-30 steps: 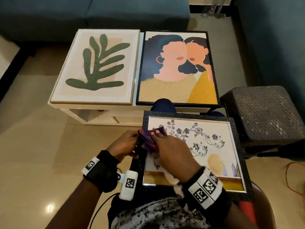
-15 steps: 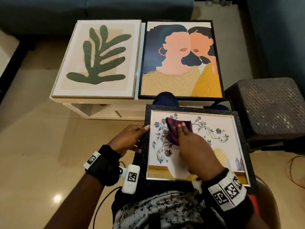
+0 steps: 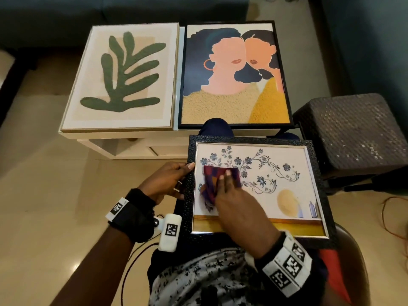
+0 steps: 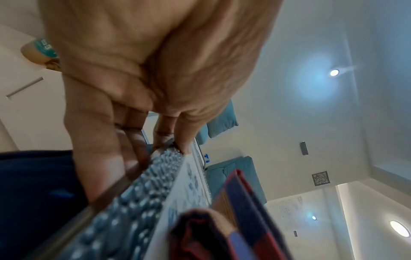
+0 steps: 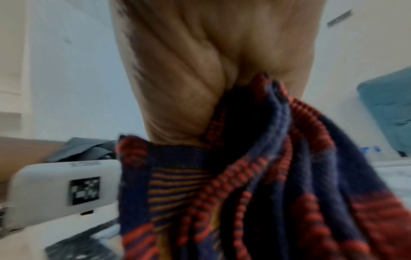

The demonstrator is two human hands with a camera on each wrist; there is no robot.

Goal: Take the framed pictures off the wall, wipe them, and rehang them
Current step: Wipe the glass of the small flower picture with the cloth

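A floral picture in a black textured frame (image 3: 287,184) lies flat on my lap. My right hand (image 3: 229,195) presses a red and navy cloth (image 3: 209,184) onto the upper left of its glass with straight fingers. In the right wrist view the cloth (image 5: 266,176) bunches up under the palm of my right hand (image 5: 200,70). My left hand (image 3: 167,182) grips the frame's left edge, thumb on top. The left wrist view shows the fingers (image 4: 124,149) curled under the bumpy frame (image 4: 138,193), with the cloth (image 4: 244,211) close by.
A green leaf picture (image 3: 123,78) and a picture of two faces (image 3: 234,74) lie side by side on a white low table (image 3: 132,138) ahead. A dark woven stool (image 3: 353,133) stands at the right, a blue sofa (image 3: 132,7) behind, and an orange cable (image 3: 395,213) on the floor.
My left hand left the cloth and took the frame's left edge. My right hand carried the cloth from the frame's top left corner onto the glass, rightward, then back a little to the left.
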